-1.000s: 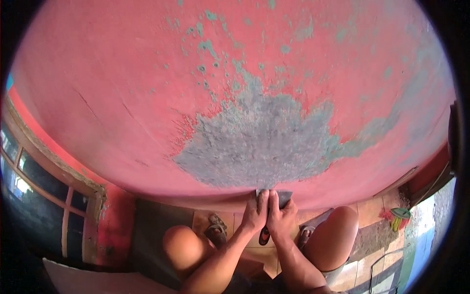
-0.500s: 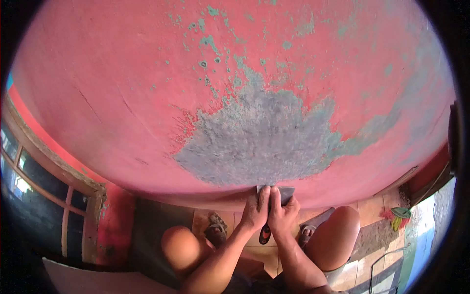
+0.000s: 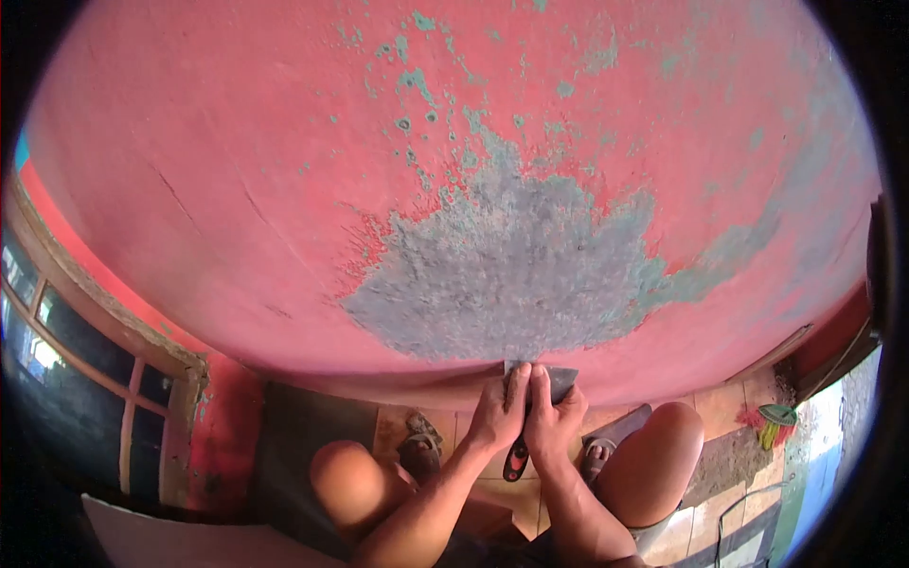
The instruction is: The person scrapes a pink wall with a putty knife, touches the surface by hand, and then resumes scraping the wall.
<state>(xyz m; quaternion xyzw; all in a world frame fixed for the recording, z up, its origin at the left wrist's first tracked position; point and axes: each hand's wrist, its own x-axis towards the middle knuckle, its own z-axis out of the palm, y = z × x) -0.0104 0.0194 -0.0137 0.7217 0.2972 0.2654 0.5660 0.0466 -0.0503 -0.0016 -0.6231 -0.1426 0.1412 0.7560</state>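
Note:
Both of my hands are closed on one scraper [image 3: 561, 381], a wide flat metal blade with a dark handle. My left hand [image 3: 498, 413] grips it from the left, and my right hand [image 3: 553, 413] from the right, thumbs side by side on the blade. The handle's end, black with red, sticks out below between my wrists. The blade's edge is at the lower border of a large grey bare patch [image 3: 511, 270] on the pink wall [image 3: 256, 142]. Ragged, flaking pink and green paint rings this patch.
My bent knees [image 3: 348, 483] flank my arms, with sandalled feet [image 3: 418, 443] on the tiled floor near the wall. A wood-framed window [image 3: 85, 350] stands at left. On the right lie a broom head [image 3: 778, 417] and a dark cable [image 3: 721, 530].
The view has shifted slightly, so wall and hands appear a little lower and to the right. My grip on the scraper is the same, its blade still at the patch's lower border.

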